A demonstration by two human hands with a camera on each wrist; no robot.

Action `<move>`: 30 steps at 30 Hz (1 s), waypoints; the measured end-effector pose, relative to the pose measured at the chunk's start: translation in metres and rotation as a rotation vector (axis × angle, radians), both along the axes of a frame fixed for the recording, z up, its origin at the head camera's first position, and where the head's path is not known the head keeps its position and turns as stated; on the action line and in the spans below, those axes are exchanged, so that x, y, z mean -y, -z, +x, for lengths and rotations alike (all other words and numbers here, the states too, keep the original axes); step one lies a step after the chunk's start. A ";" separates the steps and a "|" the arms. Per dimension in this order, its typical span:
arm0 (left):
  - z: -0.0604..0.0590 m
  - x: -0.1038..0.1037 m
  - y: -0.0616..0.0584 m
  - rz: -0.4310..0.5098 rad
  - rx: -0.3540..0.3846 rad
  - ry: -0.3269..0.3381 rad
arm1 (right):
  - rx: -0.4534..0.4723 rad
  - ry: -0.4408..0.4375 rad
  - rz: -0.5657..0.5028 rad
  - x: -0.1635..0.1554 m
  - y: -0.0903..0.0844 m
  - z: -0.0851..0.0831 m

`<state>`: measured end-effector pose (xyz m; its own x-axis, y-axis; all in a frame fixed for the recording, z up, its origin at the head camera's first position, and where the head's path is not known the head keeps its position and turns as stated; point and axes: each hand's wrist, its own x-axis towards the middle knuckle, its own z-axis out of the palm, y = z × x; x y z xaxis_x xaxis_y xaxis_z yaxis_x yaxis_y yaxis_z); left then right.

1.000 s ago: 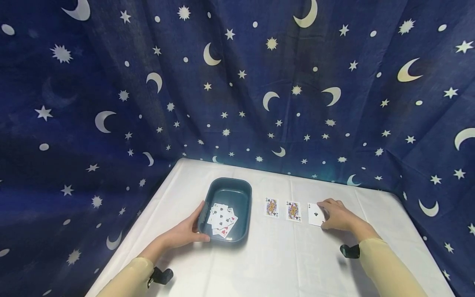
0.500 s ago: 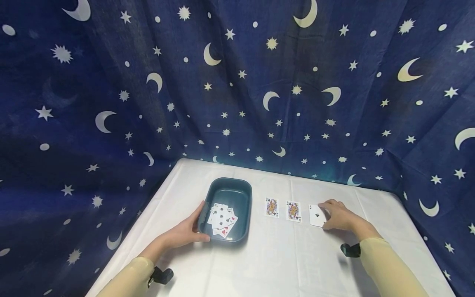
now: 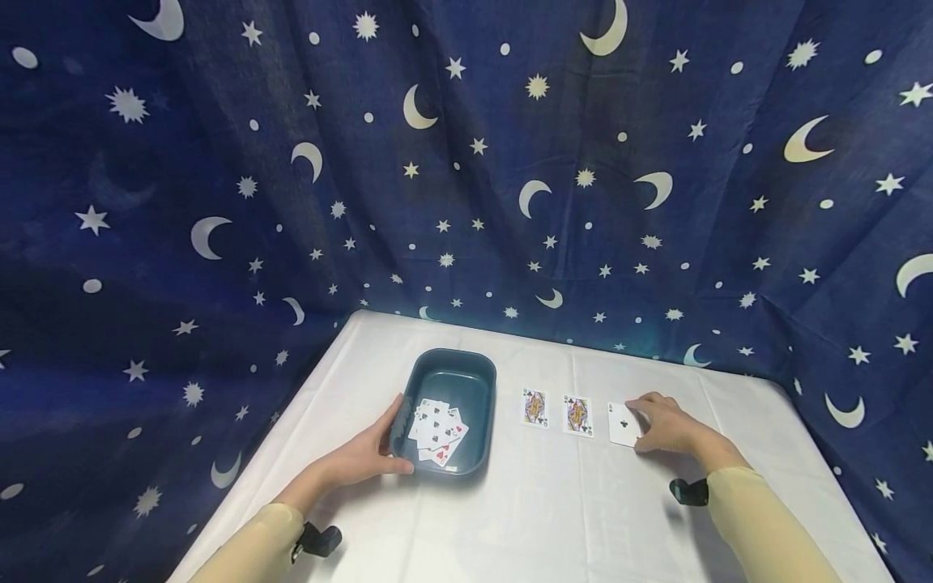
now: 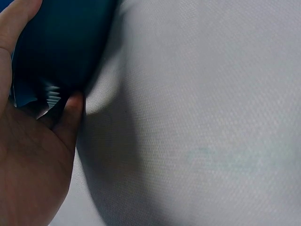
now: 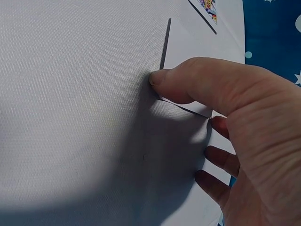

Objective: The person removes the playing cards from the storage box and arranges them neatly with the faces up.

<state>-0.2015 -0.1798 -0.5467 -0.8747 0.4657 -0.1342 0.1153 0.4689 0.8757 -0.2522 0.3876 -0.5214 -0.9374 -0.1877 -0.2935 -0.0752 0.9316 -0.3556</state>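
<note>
My left hand (image 3: 370, 447) grips the near left corner of a dark teal tray (image 3: 477, 421), fingers along its side and thumb at its front wall. Inside the tray lies a loose pile of playing cards (image 3: 437, 433), face up, with black and red pips. At the right, my right hand (image 3: 666, 425) holds an ace of clubs (image 3: 622, 423) by its right end, thumb at the near corner and fingers at the far one. In the right wrist view the thumb (image 5: 188, 84) lies over that card's corner, with the card (image 5: 181, 52) low over the cloth.
Two face cards, a left one (image 3: 534, 408) and a right one (image 3: 578, 415), lie in a row between the tray and the ace. A white cloth (image 3: 525, 518) covers the table. Behind it hangs a dark blue curtain (image 3: 496, 194) with moons and stars.
The ace of clubs has shifted slightly to the right with my right hand, widening the gap to the nearest face card. The left hand and tray stay put.
</note>
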 end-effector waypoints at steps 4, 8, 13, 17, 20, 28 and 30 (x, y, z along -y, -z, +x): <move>0.000 0.000 0.000 0.000 0.006 -0.001 | 0.001 0.004 0.001 0.001 -0.003 0.001; -0.001 0.000 0.000 0.003 0.006 0.003 | -0.001 0.003 0.003 0.003 -0.004 0.002; 0.000 0.001 0.001 0.010 0.004 0.007 | -0.017 -0.007 0.005 0.002 -0.003 0.002; 0.000 0.001 0.001 0.011 0.004 0.005 | -0.017 -0.004 0.002 0.001 -0.002 0.001; 0.000 0.001 0.001 0.007 0.005 0.002 | -0.014 -0.001 -0.005 0.002 -0.002 0.001; 0.001 0.000 -0.001 0.011 0.009 -0.005 | -0.034 -0.012 -0.010 0.004 -0.002 0.003; 0.001 0.000 -0.001 0.006 0.010 -0.006 | -0.051 -0.013 -0.003 0.005 -0.001 0.004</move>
